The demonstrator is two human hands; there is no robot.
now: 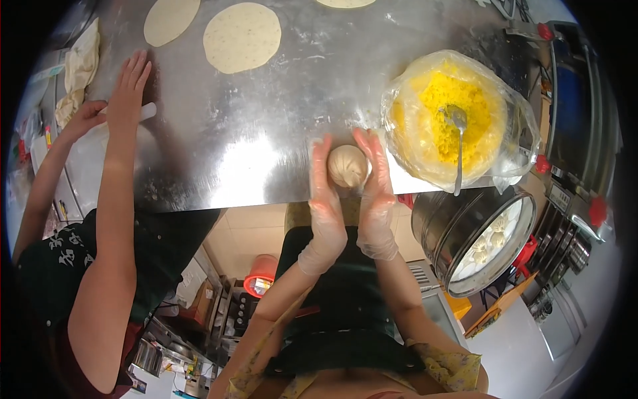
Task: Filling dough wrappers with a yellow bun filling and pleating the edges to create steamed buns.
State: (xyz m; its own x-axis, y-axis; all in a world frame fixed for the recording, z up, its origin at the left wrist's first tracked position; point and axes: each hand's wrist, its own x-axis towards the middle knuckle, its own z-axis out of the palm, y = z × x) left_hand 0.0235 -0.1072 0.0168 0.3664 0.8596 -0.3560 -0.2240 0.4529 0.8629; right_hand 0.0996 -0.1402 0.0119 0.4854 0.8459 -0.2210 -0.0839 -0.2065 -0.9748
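Note:
A round, pale dough bun (pixel 347 166) with a twisted, gathered tip sits at the front edge of the metal table (pixel 292 126). My left hand (pixel 324 193) and my right hand (pixel 377 189), both in clear plastic gloves, cup it from its two sides. Their fingers stretch forward along the bun, which is held between the palms. To the right of my hands is a plastic-lined bowl (pixel 432 169) of crumbly yellow filling (pixel 458 100). A metal spoon (pixel 458 143) stands in that filling, its handle leaning over the near rim.
Flat dough rounds (pixel 242 38) lie at the far left. A co-worker's hands (pixel 126 93) press a white rolling pin (pixel 147 111) on the left. Right of me, below the table edge, a round metal steamer (pixel 458 286) holds several buns (pixel 492 243). A red bucket (pixel 260 269) stands below.

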